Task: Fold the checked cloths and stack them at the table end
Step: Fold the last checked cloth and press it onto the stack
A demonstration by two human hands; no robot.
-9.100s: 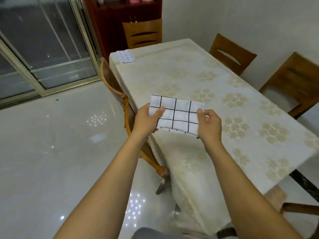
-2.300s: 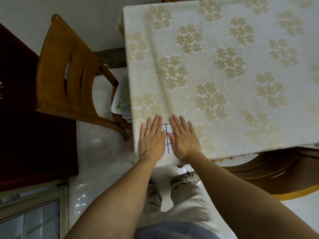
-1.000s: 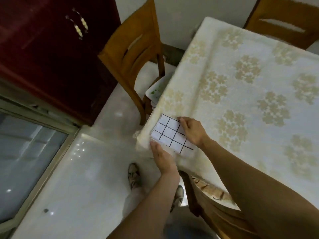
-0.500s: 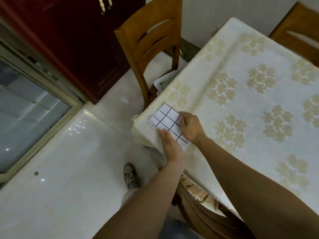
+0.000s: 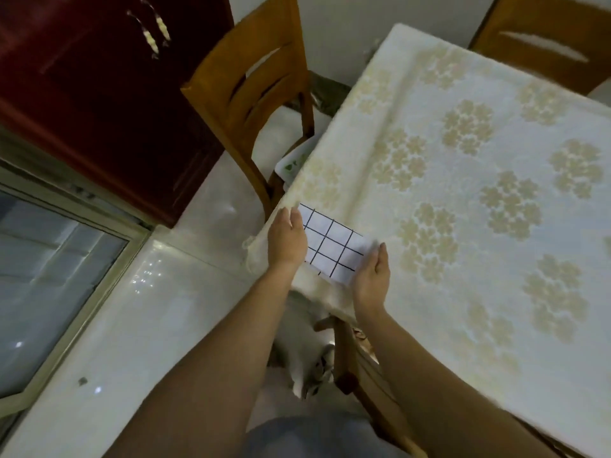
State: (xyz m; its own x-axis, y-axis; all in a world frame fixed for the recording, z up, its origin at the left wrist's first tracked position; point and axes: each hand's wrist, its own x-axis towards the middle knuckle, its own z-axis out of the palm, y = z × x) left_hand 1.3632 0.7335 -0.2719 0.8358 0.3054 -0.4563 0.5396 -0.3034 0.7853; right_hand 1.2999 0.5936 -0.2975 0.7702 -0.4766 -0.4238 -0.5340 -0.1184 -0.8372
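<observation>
White black-checked folded cloth stack (image 5: 332,247) at table (image 5: 463,200) corner edge; open flat hands, left hand (image 5: 287,241) and right hand (image 5: 372,279), flank it, gripping nothing; a nudge could tip it off.

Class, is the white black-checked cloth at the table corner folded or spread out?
Folded: the white black-checked cloth lies as a small compact rectangle between the left hand and right hand.

Wooden slat-back chair (image 5: 251,90) stands at the table end, pushed in; white plate with green pattern (image 5: 292,161) rests on its seat. Dark red cabinet (image 5: 99,87) to its left. Second wooden chair (image 5: 542,44) at far side. Glossy white tiled floor (image 5: 132,325).
</observation>
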